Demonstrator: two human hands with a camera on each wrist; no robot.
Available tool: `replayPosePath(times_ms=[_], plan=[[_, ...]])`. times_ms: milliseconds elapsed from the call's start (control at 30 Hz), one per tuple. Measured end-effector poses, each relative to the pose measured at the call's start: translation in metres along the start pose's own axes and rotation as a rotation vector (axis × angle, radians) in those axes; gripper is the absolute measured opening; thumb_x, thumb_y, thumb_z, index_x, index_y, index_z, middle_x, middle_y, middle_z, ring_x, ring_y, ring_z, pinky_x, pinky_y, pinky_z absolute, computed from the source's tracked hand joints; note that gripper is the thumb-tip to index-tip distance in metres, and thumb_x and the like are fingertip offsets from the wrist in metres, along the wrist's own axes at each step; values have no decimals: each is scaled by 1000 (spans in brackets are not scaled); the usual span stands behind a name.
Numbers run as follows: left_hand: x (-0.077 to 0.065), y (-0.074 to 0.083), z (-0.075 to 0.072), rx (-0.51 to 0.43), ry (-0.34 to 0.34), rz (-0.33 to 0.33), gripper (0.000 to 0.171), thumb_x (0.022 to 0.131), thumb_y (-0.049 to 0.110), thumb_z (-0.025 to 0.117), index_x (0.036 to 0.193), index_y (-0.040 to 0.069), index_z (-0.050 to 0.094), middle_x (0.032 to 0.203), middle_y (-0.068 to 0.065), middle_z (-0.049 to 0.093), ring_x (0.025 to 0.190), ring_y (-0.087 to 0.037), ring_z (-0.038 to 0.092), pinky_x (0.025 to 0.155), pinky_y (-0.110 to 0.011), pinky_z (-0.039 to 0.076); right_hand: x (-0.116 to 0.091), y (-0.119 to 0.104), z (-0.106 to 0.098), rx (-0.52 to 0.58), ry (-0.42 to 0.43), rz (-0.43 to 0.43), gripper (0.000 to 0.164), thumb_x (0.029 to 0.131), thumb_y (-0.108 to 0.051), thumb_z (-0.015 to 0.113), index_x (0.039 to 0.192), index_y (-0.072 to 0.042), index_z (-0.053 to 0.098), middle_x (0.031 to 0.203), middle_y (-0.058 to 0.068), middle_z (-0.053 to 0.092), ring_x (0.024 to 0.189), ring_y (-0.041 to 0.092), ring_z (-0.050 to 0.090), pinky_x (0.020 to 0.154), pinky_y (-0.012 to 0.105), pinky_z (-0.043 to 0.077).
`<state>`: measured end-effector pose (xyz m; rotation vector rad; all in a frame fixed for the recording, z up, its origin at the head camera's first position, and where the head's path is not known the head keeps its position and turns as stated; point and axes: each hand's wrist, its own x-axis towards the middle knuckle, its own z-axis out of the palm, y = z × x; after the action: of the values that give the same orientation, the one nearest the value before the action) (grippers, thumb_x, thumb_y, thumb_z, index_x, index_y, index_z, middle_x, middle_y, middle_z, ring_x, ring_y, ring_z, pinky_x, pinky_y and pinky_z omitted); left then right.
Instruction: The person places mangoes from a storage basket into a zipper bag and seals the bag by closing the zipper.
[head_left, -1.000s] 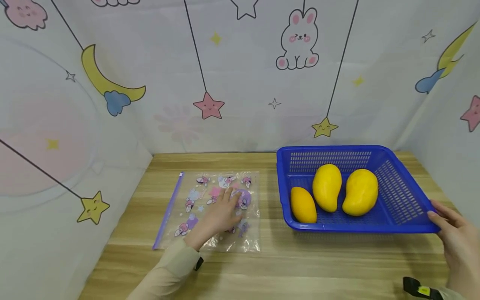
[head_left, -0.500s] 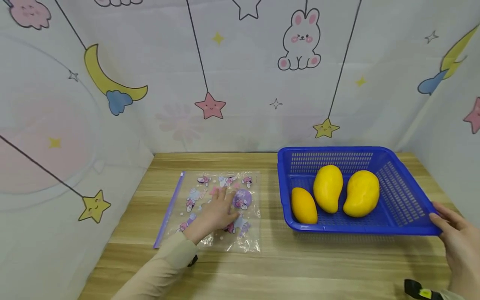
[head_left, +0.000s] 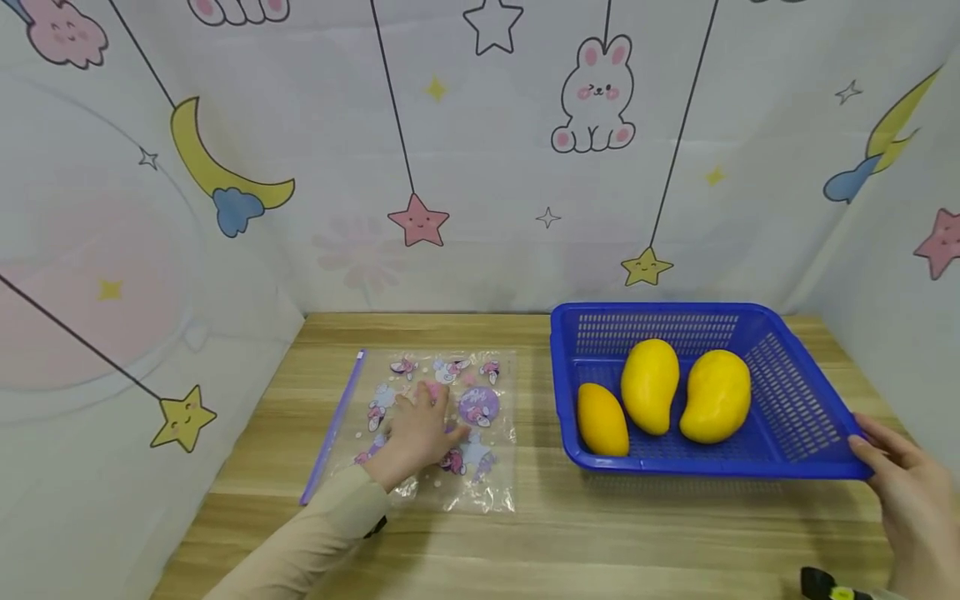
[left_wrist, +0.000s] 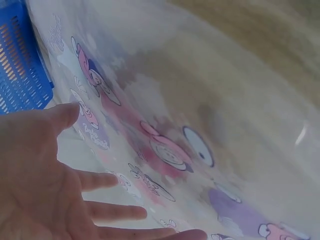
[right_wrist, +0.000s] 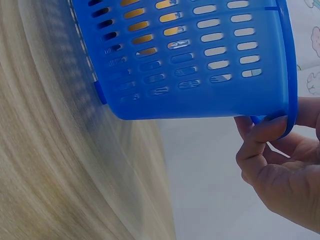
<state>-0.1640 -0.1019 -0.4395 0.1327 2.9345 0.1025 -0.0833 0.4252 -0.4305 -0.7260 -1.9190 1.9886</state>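
Observation:
A clear zip bag (head_left: 498,492) with pink and purple cartoon prints lies flat at the left of the table, its purple slider strip (head_left: 333,425) along the left side. Over its middle is my left hand (head_left: 420,429), palm down, the fingers spread and fairly straight in the left wrist view. My right hand (head_left: 911,492) pinches the front right corner of a blue plastic basket (head_left: 817,425) between thumb and fingers, seen close in the right wrist view. Inside the basket sit a smaller mango (head_left: 603,421), a middle mango (head_left: 650,387) and a right mango (head_left: 716,396), all yellow.
The wood-grain table (head_left: 562,542) meets a white cloth backdrop (head_left: 487,167) printed with stars, a moon and a rabbit. Cloth also closes off both sides. A dark strap (head_left: 821,583) is on the right wrist.
My left hand has slid a little to the left across the bag. The right hand keeps its hold on the basket corner, and the basket and mangoes stay put.

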Motion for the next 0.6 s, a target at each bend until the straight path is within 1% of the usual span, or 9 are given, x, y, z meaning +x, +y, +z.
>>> replayPosePath(times_ms=[67, 133, 267, 367, 467, 600], plan=[[2, 0, 1, 21, -7, -27, 83, 88, 64, 51, 151, 14, 30, 153, -29, 26, 126, -62, 37, 71, -69, 52, -1, -1, 1, -5, 9, 6, 41, 93, -15, 61, 131, -30, 57, 91, -21, 54, 70, -9, 57, 58, 7, 50], [4, 0, 2, 37, -15, -57, 84, 88, 67, 49, 152, 16, 29, 153, -28, 26, 125, -61, 39, 71, -67, 53, -1, 0, 0, 8, 6, 3, 38, 92, -15, 61, 127, -31, 60, 90, -21, 54, 70, -9, 58, 57, 7, 50], [7, 2, 3, 71, -22, -93, 87, 86, 72, 45, 152, 18, 28, 151, -28, 30, 117, -59, 46, 68, -62, 55, -1, 0, -1, 29, 0, 3, 36, 92, -15, 62, 123, -32, 62, 90, -22, 55, 71, -9, 58, 58, 7, 50], [8, 3, 4, 77, -37, -114, 91, 84, 75, 44, 153, 20, 25, 150, -28, 31, 115, -60, 48, 66, -60, 56, -1, 0, -1, 39, -9, 4, 35, 91, -15, 63, 122, -33, 63, 90, -22, 56, 71, -9, 59, 58, 8, 50], [10, 3, 5, 66, -49, -125, 92, 83, 76, 45, 153, 20, 24, 152, -29, 29, 118, -62, 45, 66, -60, 56, 0, 0, -1, 47, -23, 5, 33, 91, -14, 64, 117, -33, 66, 88, -21, 57, 71, -8, 59, 58, 8, 51], [11, 3, 7, 54, -46, -110, 92, 83, 74, 47, 153, 19, 24, 151, -31, 29, 121, -62, 43, 63, -59, 56, 0, -1, -1, 49, -28, 5, 32, 91, -13, 64, 114, -34, 67, 87, -22, 57, 71, -8, 59, 58, 8, 51]])
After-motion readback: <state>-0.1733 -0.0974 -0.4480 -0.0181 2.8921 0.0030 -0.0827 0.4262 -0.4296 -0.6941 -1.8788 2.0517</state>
